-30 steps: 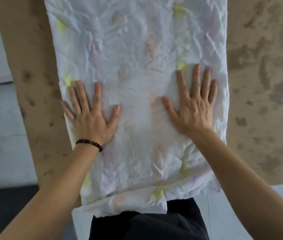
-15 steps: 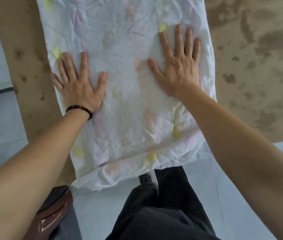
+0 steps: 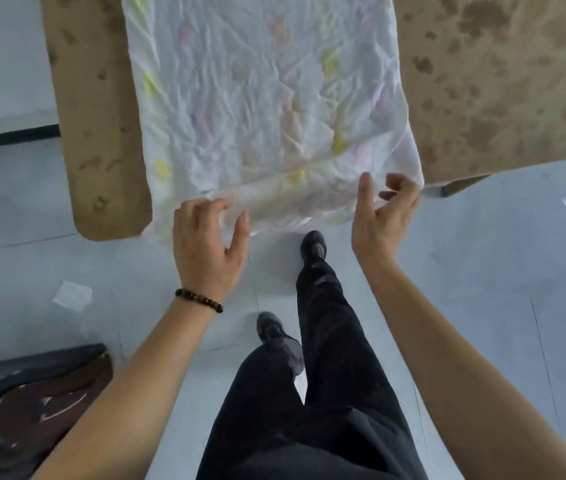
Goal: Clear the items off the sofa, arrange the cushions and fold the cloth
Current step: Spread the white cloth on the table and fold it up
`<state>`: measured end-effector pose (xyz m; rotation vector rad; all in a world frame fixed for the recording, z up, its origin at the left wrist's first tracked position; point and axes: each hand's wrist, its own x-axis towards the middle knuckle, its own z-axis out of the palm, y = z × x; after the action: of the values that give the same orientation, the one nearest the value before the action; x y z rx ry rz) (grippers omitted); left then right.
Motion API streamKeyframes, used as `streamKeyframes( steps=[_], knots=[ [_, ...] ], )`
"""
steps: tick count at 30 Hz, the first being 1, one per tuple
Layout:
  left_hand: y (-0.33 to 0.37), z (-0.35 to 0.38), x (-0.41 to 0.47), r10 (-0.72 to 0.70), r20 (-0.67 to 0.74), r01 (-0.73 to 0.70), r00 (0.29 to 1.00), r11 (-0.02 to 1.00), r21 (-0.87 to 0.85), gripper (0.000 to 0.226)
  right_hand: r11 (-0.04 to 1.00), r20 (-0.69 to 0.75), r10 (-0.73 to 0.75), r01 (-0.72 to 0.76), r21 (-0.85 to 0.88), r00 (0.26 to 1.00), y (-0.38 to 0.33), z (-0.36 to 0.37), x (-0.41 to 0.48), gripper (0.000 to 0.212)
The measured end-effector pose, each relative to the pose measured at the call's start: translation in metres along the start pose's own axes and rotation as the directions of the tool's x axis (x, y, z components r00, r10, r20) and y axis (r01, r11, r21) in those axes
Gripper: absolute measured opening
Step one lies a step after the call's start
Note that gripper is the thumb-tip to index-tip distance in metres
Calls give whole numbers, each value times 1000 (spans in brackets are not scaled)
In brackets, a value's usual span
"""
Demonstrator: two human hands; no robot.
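Cloth (image 3: 267,98), white and crumpled with faint yellow and pink marks, lies spread flat on a brown blotched surface (image 3: 499,81), its near hem hanging slightly over the front edge.

Closest to the camera are the person's legs in black trousers (image 3: 326,375), standing on a pale grey tiled floor (image 3: 482,271). One dark shoe (image 3: 269,325) is set back and the other shoe (image 3: 313,244) is forward, just short of the hanging hem. At the lower left a dark brown and black object (image 3: 32,403) sits on the floor, too unclear to name, and a small white paper scrap (image 3: 73,295) lies beyond it.

Both bare forearms reach forward. The left wrist wears a dark beaded bracelet (image 3: 200,300). The left hand (image 3: 205,247) is at the near hem, fingers curled down onto the fabric and thumb beside the edge; I cannot tell whether it has hold of the cloth. The right hand (image 3: 383,220) is at the near right corner, thumb upright, fingers loosely curled and apart from the thumb, with nothing pinched between them.

Farther off, the cloth runs up out of view, with brown surface showing on both sides of it.
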<state>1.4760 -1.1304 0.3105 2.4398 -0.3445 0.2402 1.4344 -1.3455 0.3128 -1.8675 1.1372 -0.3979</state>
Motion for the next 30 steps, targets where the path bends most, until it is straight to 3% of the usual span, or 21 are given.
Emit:
streamKeyframes(
  steps=[2, 3, 5, 7, 8, 9, 10, 12, 13, 16, 19, 22, 26, 30],
  knots=[
    [2, 4, -39, -282, -10, 279, 959, 954, -113, 39, 970, 195, 225, -239, 51, 955, 16, 4, -27, 52],
    [5, 7, -49, -463, -16, 451, 886, 871, -194, 49, 935, 295, 307, -344, 83, 905, 19, 8, -32, 59],
    [10, 12, -60, -784, 40, 730, 619, 556, -399, 76, 868, 456, 366, -474, 148, 811, 29, 18, -38, 77],
    [6, 16, -57, -900, 216, 788, 379, 191, -585, 96, 865, 542, 343, -483, 137, 768, 35, 24, -37, 79],
    [2, 17, -53, -895, 310, 762, 319, 48, -646, 96, 876, 558, 329, -467, 122, 762, 36, 24, -35, 70],
    [-4, 17, -50, -869, 388, 730, 307, -47, -682, 86, 882, 566, 314, -454, 123, 762, 36, 23, -32, 58],
    [-9, 17, -48, -838, 431, 713, 334, -74, -697, 67, 882, 568, 302, -451, 138, 765, 36, 20, -29, 45],
    [-9, 18, -47, -829, 414, 706, 377, -32, -708, 29, 868, 566, 294, -463, 179, 770, 37, 13, -22, 24],
    [-6, 19, -49, -833, 391, 692, 391, -14, -722, 22, 862, 558, 295, -468, 196, 776, 39, 9, -20, 17],
    [-1, 21, -59, -833, 387, 631, 395, -61, -774, 18, 848, 545, 317, -489, 203, 776, 45, -5, -13, 9],
    [5, 21, -67, -807, 440, 559, 394, -170, -812, 21, 815, 613, 331, -544, 196, 718, 47, -14, -6, 7],
    [13, 20, -65, -794, 450, 485, 409, -229, -844, 22, 749, 715, 322, -629, 209, 621, 40, -14, -5, 13],
    [25, 13, -58, -805, 425, 393, 414, -263, -881, 17, 757, 773, 267, -622, 202, 576, 24, -4, -8, 21],
    [37, 15, -66, -762, 473, 307, 443, -367, -878, 7, 705, 785, 286, -676, 216, 549, 27, -15, -5, 33]
  ],
)
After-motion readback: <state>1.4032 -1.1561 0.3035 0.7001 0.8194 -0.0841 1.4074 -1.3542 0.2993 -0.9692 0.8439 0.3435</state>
